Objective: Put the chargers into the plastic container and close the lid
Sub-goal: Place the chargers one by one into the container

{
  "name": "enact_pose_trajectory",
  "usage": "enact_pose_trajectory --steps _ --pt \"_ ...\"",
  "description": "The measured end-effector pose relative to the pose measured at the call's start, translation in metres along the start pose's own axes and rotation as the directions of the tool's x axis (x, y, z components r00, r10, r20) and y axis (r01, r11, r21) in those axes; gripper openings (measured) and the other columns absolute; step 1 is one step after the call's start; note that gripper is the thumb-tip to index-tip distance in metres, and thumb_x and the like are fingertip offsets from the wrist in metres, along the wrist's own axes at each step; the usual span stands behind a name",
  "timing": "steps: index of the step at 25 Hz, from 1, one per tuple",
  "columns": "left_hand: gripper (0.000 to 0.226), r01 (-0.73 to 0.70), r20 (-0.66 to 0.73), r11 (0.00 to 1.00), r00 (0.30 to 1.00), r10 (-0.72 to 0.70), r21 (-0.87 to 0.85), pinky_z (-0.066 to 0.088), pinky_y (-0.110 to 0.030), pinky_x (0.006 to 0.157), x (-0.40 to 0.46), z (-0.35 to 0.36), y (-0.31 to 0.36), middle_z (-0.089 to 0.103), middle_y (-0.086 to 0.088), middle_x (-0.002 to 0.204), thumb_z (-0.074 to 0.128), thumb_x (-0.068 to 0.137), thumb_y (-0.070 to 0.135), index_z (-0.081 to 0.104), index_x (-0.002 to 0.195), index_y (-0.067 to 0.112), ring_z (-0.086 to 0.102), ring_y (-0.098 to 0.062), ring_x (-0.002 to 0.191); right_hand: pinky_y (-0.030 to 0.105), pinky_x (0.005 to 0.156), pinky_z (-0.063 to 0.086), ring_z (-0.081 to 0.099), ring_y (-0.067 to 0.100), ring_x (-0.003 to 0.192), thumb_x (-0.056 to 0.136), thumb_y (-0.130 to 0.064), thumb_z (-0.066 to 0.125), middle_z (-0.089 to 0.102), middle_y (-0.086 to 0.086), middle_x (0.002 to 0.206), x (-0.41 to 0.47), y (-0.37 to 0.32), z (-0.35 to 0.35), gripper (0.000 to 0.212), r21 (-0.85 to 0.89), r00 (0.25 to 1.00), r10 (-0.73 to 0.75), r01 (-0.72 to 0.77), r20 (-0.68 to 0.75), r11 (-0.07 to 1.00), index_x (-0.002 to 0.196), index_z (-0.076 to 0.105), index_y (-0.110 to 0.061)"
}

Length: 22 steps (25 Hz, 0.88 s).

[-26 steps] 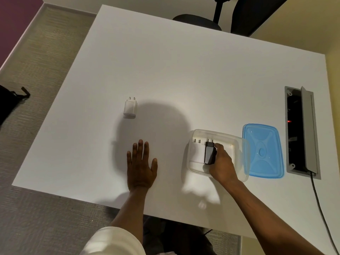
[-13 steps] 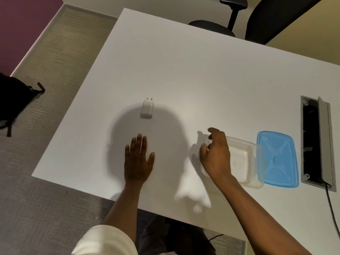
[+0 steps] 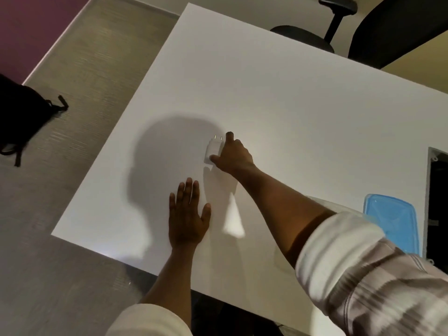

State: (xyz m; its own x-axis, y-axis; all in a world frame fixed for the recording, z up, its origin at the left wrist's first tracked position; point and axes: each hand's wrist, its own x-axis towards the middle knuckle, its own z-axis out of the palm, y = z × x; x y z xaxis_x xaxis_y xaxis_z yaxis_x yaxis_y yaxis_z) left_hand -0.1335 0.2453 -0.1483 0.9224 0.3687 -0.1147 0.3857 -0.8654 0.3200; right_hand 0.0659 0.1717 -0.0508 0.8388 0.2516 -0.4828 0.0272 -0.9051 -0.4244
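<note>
A white charger [image 3: 213, 147] lies on the white table [image 3: 291, 98], prongs pointing away from me. My right hand [image 3: 234, 156] reaches across to it, thumb on its near end and forefinger along its right side, pinching it. My left hand [image 3: 188, 217] rests flat on the table, palm down, fingers spread, just nearer than the charger. The blue lid [image 3: 392, 221] lies flat at the right. Beside it the clear plastic container [image 3: 344, 206] is mostly hidden behind my right arm and sleeve, and its contents cannot be seen.
A cable box [image 3: 438, 190] is sunk into the table at the far right edge. A black office chair [image 3: 378, 30] stands beyond the table. A black bag [image 3: 19, 112] lies on the carpet at the left. The table's near edge runs just behind my left wrist.
My right hand let go of the black charger in the container, left the container and crossed left to the white charger. My left hand stayed flat. The view shifted right.
</note>
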Motion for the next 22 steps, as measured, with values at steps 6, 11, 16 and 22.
enact_pose_trajectory --steps 6,11,16,22 --pt "0.069 0.007 0.003 1.000 1.000 -0.007 0.000 0.015 -0.047 0.126 0.001 0.002 -0.002 0.025 -0.004 0.164 0.037 0.097 0.053 0.024 0.156 0.019 0.019 -0.024 0.154 0.039 0.071 0.043 0.062 0.039 0.099 0.080 -0.034 0.069 0.051 0.016 0.119 0.003 -0.016 0.025 0.073 -0.131 0.999 -0.041 0.039 -0.017 0.991 0.136 0.028 -0.016" --pt "0.069 0.010 0.008 1.000 1.000 -0.010 0.024 0.016 -0.047 0.126 0.000 0.004 -0.002 0.016 -0.002 0.166 0.031 0.098 0.054 0.017 0.157 0.021 0.012 -0.021 0.155 0.042 0.073 0.050 0.062 0.041 0.095 0.078 -0.026 0.072 0.050 0.019 0.116 -0.030 0.009 0.028 0.071 -0.096 0.995 -0.086 0.089 0.041 0.991 0.134 0.029 -0.017" --pt "0.069 0.000 -0.002 0.999 1.000 0.000 0.041 0.015 -0.047 0.126 -0.003 0.005 -0.003 0.013 -0.003 0.167 0.026 0.098 0.053 0.013 0.158 0.021 0.011 -0.021 0.155 0.035 0.062 0.046 0.059 0.033 0.080 0.073 -0.025 0.071 0.054 0.015 0.106 -0.077 0.051 0.026 0.068 -0.117 0.994 -0.083 0.092 0.076 0.989 0.129 0.033 -0.017" --pt "0.068 -0.029 -0.031 0.998 0.999 0.031 0.063 0.013 -0.049 0.126 -0.005 0.003 0.000 0.015 -0.007 0.167 0.023 0.099 0.049 0.013 0.158 0.016 0.012 -0.026 0.155 0.034 0.061 0.045 0.055 0.033 0.073 0.068 -0.029 0.066 0.055 0.009 0.093 -0.138 0.088 0.009 0.058 0.015 0.985 -0.148 0.149 -0.085 0.989 0.117 0.036 -0.020"
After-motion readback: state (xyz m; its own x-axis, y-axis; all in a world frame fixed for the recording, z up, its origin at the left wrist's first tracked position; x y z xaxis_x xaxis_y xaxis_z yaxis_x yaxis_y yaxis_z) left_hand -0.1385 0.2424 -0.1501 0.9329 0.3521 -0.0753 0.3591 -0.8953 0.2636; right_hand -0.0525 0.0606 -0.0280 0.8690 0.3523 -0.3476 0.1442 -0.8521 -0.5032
